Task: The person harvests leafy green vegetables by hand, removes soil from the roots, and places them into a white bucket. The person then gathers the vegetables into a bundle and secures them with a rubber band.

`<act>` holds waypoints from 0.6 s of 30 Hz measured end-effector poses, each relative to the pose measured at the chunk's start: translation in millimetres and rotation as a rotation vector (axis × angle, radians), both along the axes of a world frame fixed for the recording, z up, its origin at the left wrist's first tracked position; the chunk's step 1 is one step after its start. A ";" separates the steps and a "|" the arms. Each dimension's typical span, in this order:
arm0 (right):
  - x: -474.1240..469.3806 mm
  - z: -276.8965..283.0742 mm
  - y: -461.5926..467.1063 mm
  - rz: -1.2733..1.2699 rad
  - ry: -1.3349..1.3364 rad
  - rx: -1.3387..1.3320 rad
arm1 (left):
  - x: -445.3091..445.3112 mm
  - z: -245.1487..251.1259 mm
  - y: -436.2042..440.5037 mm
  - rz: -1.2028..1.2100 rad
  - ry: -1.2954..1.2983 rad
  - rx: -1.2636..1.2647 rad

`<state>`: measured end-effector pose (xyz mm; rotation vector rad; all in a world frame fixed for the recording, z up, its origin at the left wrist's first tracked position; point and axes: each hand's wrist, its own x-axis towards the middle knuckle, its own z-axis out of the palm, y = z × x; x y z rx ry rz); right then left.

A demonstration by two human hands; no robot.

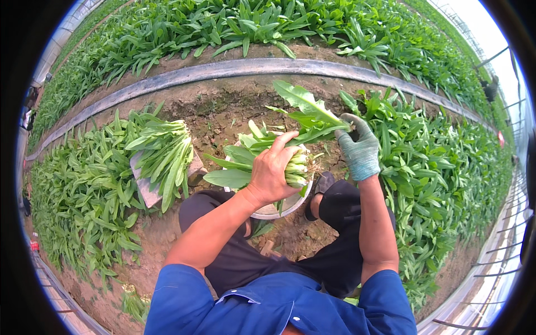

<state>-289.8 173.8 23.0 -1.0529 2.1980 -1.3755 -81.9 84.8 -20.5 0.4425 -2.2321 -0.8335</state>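
My bare left hand [271, 173] is wrapped around a bunch of leafy greens [296, 168], probably leaf lettuce. The bunch's pale stem ends and thin roots point right, and its leaves spread left. My right hand [359, 147] wears a grey-green knit glove and pinches another long-leaved plant [307, 106] by its base, just above and right of the bunch. Its leaves extend up and left, some lying over the bunch's top edge. Beneath both hands is a round, pale-rimmed basin [274, 216], its inside largely hidden by the greens and my left hand.
A bundle of greens [167, 153] lies on a flat slab [144, 184] at left. Growing greens [427, 176] border me on the right and others [88, 180] on the left. A flat grey hose [251, 67] crosses the soil ahead. More cut greens [135, 303] lie at lower left.
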 end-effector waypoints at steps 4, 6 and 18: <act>5.0 -8.4 -17.7 0.074 0.016 0.013 | 12.6 2.4 -8.0 0.066 -0.008 -0.026; 4.2 -6.5 -27.4 0.033 -0.023 0.057 | 17.0 4.6 -7.9 0.137 -0.022 0.016; 38.6 -6.7 -59.8 0.067 0.025 0.091 | 9.5 -12.2 -11.9 0.131 -0.207 0.022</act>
